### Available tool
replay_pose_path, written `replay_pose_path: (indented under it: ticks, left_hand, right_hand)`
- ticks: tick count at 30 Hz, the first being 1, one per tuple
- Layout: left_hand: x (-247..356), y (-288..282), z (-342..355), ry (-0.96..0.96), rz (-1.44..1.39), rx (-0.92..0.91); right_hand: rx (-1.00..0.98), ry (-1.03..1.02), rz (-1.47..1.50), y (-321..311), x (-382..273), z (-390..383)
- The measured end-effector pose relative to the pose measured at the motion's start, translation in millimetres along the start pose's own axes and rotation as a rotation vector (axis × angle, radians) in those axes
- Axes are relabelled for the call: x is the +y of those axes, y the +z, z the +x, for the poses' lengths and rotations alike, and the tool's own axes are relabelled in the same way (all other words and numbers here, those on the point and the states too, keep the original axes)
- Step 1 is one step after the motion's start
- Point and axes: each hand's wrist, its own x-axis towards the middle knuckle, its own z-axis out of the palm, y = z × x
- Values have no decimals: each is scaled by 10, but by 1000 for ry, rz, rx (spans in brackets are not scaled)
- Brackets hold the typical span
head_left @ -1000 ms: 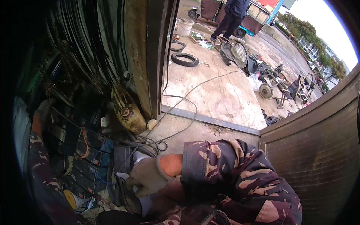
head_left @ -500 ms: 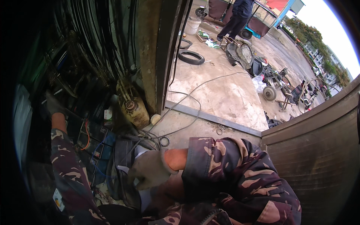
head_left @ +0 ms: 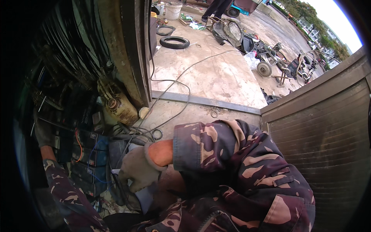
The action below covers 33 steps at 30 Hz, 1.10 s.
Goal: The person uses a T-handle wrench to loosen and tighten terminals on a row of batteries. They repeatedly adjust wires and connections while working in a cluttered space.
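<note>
My left hand [head_left: 44,133], in a grey glove, reaches into the dark at the far left beside a row of dark batteries [head_left: 87,162]. Shadow hides its fingers. A thin pale rod [head_left: 38,116] shows right by it; whether the hand holds it I cannot tell. Lower down, my right hand [head_left: 135,166], also gloved, is closed with its fingers curled downward. What lies inside its grip is hidden. Just below it are a dark shoe [head_left: 133,202] and a grey sock [head_left: 147,198]. Orange wire [head_left: 79,145] and blue wire [head_left: 92,156] run over the batteries.
A stained yellowish jug [head_left: 121,110] stands by the door frame [head_left: 135,50]. Grey cable [head_left: 181,106] crosses the metal sill [head_left: 208,103]. Metal rings [head_left: 214,112] lie inside. A brown door panel [head_left: 320,127] stands right. Outside are a tyre [head_left: 174,42], scooter parts [head_left: 264,69] and a person [head_left: 216,8].
My view has swung, shifting the surroundings left and up. My left hand has come lower beside the batteries. The right hand stays closed near the shoe.
</note>
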Motion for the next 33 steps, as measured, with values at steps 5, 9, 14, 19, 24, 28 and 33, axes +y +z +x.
replay_pose_path:
  ticks: [5,9,14,19,24,28,33]
  left_hand:
    - [-256,-111,204,452,699,280]
    - [-632,-346,554,530,678,318]
    - [-691,-354,602,608,812,240]
    - [-465,-100,334,566,814,248]
    - [-317,-58,347,516,1148,294]
    - [-34,-113,429,644,1976,271]
    - [293,25,428,794,2089,-3]
  right_hand:
    - [-5,2,10,12,5,2]
    - [18,-11,-15,7,17,-22]
    - [23,-5,12,11,17,-54]
    - [28,-12,10,49,60,-78]
    - [-9,-25,0,27,46,-74]
    - [20,-11,-55,-37,-26,-131]
    - [-113,62,28,-27,-63,-178]
